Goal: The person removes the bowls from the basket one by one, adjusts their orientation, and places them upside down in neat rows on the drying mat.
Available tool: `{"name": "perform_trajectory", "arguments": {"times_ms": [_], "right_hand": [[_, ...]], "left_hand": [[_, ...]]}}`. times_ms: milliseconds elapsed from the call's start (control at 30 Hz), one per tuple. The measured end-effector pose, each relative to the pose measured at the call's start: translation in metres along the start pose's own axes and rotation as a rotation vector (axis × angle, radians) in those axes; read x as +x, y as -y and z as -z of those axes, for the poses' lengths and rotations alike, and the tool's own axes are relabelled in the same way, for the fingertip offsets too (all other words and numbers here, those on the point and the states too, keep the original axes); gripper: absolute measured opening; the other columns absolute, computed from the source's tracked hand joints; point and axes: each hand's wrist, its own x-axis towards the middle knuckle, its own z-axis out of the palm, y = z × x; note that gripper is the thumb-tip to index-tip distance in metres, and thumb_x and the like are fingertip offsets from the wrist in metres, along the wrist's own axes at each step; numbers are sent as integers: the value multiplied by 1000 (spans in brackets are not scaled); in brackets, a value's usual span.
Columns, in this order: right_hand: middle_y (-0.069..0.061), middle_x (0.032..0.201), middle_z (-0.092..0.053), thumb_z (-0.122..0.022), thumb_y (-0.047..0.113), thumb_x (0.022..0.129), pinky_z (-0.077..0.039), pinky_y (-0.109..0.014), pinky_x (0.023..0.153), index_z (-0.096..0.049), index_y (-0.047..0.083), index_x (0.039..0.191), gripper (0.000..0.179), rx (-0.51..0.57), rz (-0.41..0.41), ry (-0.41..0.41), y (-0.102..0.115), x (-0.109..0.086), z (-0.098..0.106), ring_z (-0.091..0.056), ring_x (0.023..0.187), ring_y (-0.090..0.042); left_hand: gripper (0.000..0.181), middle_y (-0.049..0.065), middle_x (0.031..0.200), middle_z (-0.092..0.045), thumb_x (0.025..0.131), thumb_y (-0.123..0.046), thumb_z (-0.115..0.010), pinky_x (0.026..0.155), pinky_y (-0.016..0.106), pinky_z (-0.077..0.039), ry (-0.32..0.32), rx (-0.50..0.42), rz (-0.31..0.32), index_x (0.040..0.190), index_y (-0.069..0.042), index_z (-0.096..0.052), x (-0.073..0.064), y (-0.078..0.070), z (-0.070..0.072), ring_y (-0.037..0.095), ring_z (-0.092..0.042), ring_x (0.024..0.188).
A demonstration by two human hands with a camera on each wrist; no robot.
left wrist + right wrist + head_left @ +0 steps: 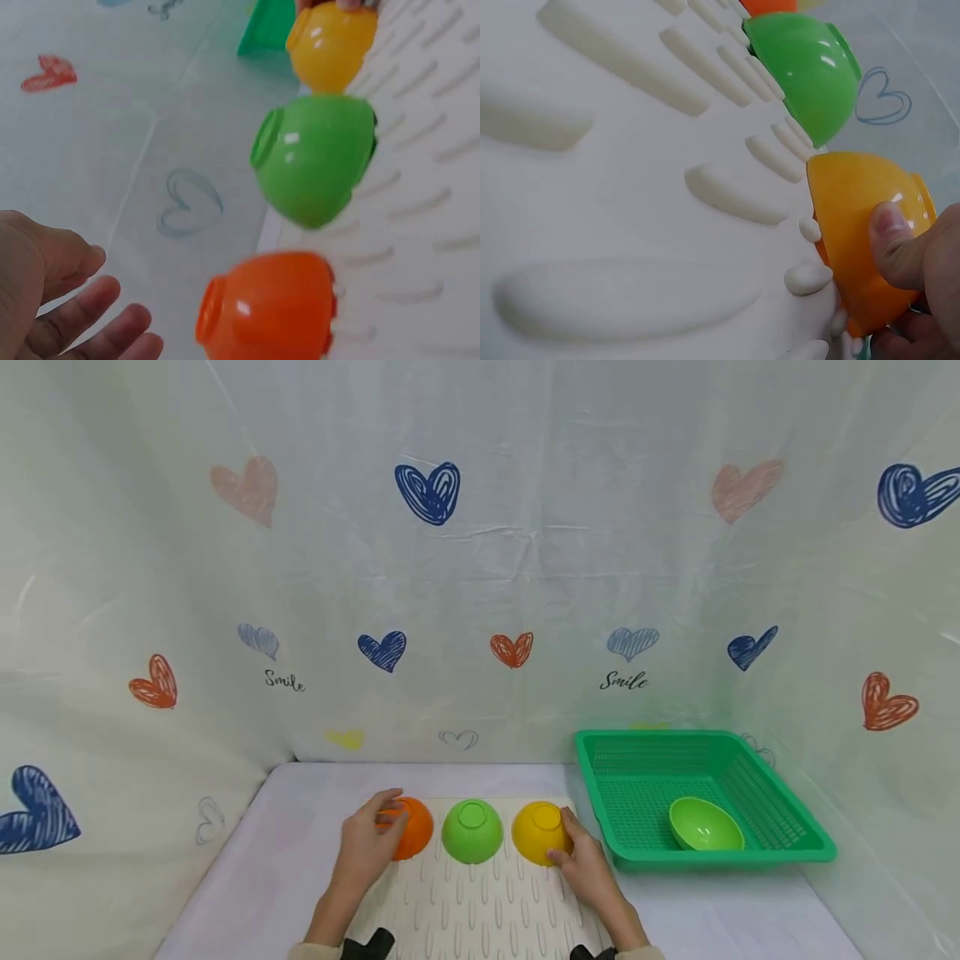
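Observation:
Three bowls lie upside down in a row on a white mat with raised ridges [472, 912]: an orange bowl [418, 832], a green bowl [472, 839] and a yellow bowl [534, 837]. My right hand [588, 868] grips the yellow bowl from its right side; in the right wrist view the thumb [891, 225] presses on its outer wall. Beside the orange bowl is my left hand [365, 843]. In the left wrist view its loosely bent fingers [90, 300] stand apart from that bowl and hold nothing. No hand touches the green bowl.
At the right stands a green plastic basket [637, 857] with a light green bowl [705, 824] inside, tilted with its opening toward me. A white cloth [247, 893] covers the table. Behind hangs a pale curtain [480, 577] printed with hearts.

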Motion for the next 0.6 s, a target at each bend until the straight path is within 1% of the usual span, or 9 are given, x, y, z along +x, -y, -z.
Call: {"name": "perform_trajectory", "arguments": {"times_ms": [67, 133, 200, 267, 367, 433, 533, 600], "right_hand": [[-23, 155, -25, -69, 1, 85, -24, -50, 114, -28, -6, 148, 76, -2, -14, 11, 1, -1, 1, -24, 144, -35], [-23, 156, -25, -69, 1, 86, -24, -50, 114, -27, -6, 148, 76, -2, -14, 7, 1, -1, 2, -24, 145, -34], [-24, 155, -24, -68, 1, 86, -24, -50, 114, -27, -6, 148, 75, -1, -6, -5, 1, -1, 3, -23, 145, -35], [-24, 155, -24, -68, 1, 86, -24, -50, 114, -27, -7, 148, 74, -3, 4, -19, 1, 0, 3, -23, 144, -36], [-24, 155, -24, -68, 1, 86, -25, -50, 114, -27, -7, 148, 75, 2, 2, -19, -1, 0, 0, -23, 144, -36], [-23, 156, -24, -69, 2, 86, -25, -48, 114, -26, -6, 148, 75, 10, -8, -13, -3, 0, -2, -22, 145, -34], [-22, 157, -22, -68, 4, 87, -24, -47, 114, -25, -6, 149, 76, 30, -12, -9, -5, -1, 0, -21, 146, -33], [-22, 157, -22, -69, 5, 87, -24, -47, 114, -25, -5, 149, 76, 36, -19, -13, -5, -2, 2, -20, 146, -33]], "left_hand": [[31, 7, 93, -71, 86, -8, -70, 68, 24, -57, -41, 65, 58, 116, -6, -67, 0, 18, 17, 18, -67, 80], [30, 9, 92, -70, 87, -10, -68, 65, 24, -55, -49, 110, 119, 117, -5, -66, 0, 35, 29, 21, -67, 79], [32, 10, 94, -71, 87, -13, -68, 65, 27, -54, -27, 147, 182, 118, -4, -66, 0, 49, 38, 24, -67, 80], [34, 12, 94, -70, 87, -15, -68, 65, 32, -54, 22, 187, 230, 118, -2, -65, -2, 61, 43, 26, -68, 80], [36, 13, 94, -69, 86, -16, -68, 71, 42, -54, 115, 224, 299, 116, 2, -64, -8, 75, 46, 29, -67, 83], [37, 14, 93, -69, 84, -16, -69, 76, 48, -53, 145, 240, 335, 114, 5, -64, -11, 83, 43, 31, -66, 85], [37, 15, 92, -68, 82, -15, -70, 79, 50, -51, 148, 252, 370, 112, 5, -65, -10, 89, 34, 31, -64, 87], [35, 12, 89, -68, 80, -12, -71, 76, 47, -52, 156, 263, 374, 110, 5, -66, -8, 91, 28, 28, -64, 83]]}}
